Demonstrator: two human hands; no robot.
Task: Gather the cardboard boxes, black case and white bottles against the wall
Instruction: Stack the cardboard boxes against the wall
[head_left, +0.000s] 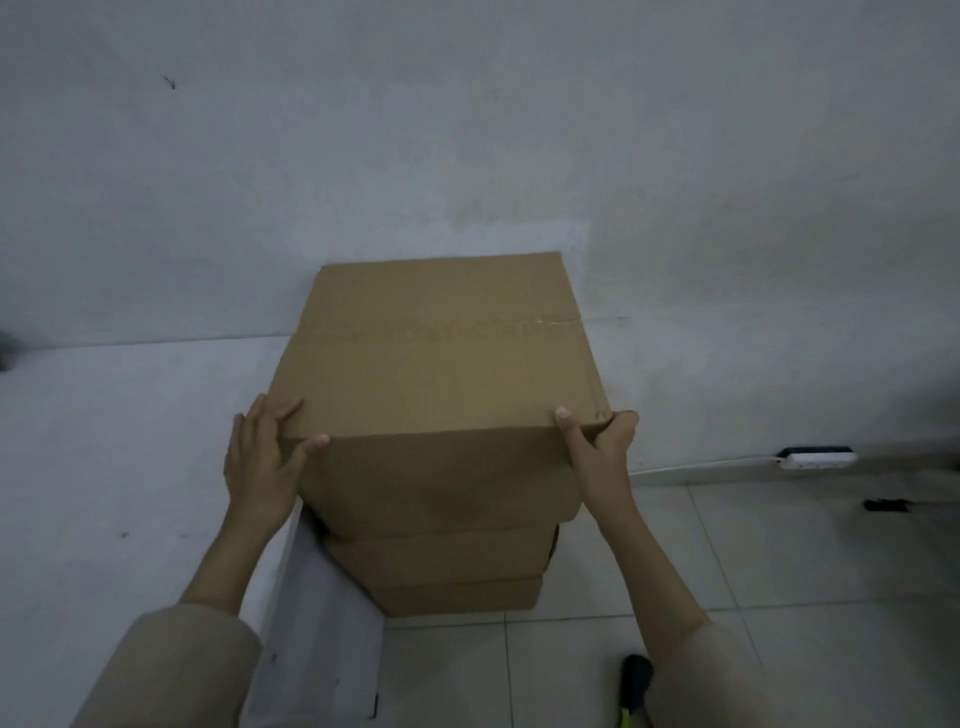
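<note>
Both hands, left (262, 457) and right (597, 447), are clasping the top box (441, 358); wall (467, 156) is lying straight ahead.

Stack of cardboard boxes (441, 467) against the wall (467, 130): the top box (441, 353) covers the tops of the lower boxes (452, 577), leaving only their near faces exposed, and their count is uncertain. The right hand (597, 447) wraps the near right corner, its fingers hidden behind the box. A dark object (635, 686) at the bottom edge is cut off and unidentifiable. The small dark item (885, 504) on the floor at right is too small to identify.
</note>
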